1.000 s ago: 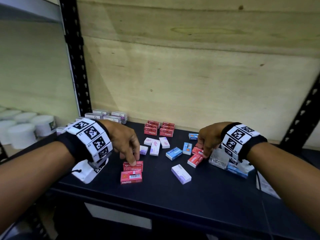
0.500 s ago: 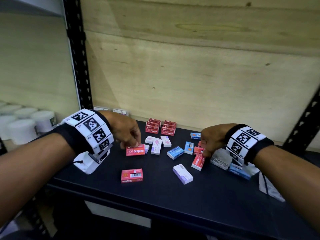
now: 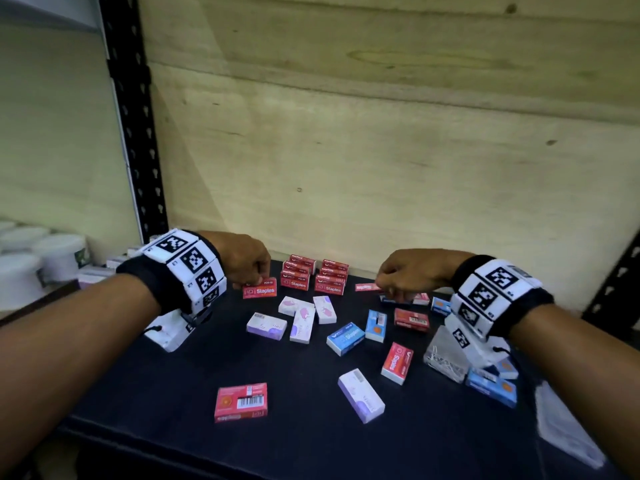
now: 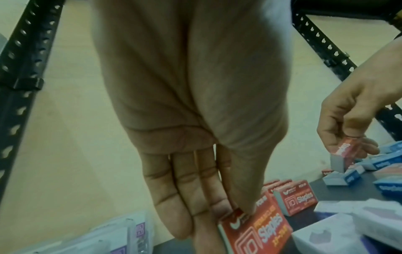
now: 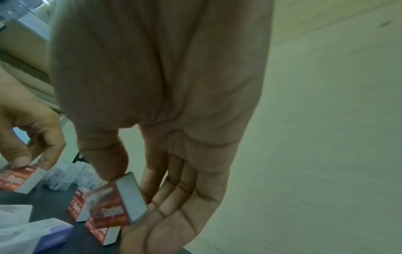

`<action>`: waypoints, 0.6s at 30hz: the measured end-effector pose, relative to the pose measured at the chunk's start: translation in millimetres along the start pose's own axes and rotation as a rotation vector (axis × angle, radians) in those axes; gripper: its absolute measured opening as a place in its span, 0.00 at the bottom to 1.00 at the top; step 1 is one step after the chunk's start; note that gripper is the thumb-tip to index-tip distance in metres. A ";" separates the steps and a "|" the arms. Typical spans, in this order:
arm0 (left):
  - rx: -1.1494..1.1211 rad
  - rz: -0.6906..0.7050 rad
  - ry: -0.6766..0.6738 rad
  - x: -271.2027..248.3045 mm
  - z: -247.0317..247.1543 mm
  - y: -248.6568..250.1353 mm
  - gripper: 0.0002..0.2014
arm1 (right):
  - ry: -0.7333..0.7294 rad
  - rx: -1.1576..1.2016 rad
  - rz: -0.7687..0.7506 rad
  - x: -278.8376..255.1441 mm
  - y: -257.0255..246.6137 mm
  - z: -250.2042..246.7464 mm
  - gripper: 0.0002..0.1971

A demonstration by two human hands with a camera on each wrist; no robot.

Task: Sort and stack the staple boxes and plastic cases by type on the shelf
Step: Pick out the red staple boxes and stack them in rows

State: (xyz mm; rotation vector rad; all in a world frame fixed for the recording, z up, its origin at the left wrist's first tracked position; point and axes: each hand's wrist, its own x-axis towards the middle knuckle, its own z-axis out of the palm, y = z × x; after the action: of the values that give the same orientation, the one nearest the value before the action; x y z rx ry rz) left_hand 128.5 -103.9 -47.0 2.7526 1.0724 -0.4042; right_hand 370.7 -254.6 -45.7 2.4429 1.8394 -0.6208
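Observation:
My left hand (image 3: 247, 268) pinches a red staple box (image 3: 259, 292) (image 4: 256, 228) just left of two stacks of red staple boxes (image 3: 313, 278) at the back of the black shelf (image 3: 166, 393). On the other side of those stacks my right hand (image 3: 398, 277) pinches another red staple box (image 3: 367, 287) (image 5: 115, 206) between thumb and fingers, lifted off the shelf. Loose red (image 3: 241, 402), blue (image 3: 345, 338) and white-purple boxes (image 3: 361, 395) lie scattered over the shelf. A clear plastic case (image 3: 446, 355) lies under my right wrist.
Clear plastic cases (image 4: 121, 240) stand stacked at the back left. White tubs (image 3: 52, 254) fill the neighbouring shelf on the left. Black perforated uprights (image 3: 131, 116) flank the bay and a plywood panel (image 3: 381, 150) closes its back.
Both hands have moved toward the back of the shelf. The left carried its red box up beside the red stacks; the right lifted a red box out of the right-hand scatter.

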 end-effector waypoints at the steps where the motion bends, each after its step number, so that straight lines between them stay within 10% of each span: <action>1: 0.009 0.002 -0.004 4.8 0.0 -0.6 0.09 | 0.002 -0.005 0.000 4.9 -1.7 0.3 0.19; 18: -0.033 0.094 -0.001 31.0 6.8 -1.6 0.12 | 0.002 -0.016 -0.054 38.8 -15.0 2.1 0.08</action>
State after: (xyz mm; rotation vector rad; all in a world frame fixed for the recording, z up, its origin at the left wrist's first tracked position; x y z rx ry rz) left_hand 148.0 -84.6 -63.1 2.7604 0.9357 -0.3718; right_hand 364.9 -214.9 -56.9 2.3919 1.9094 -0.6043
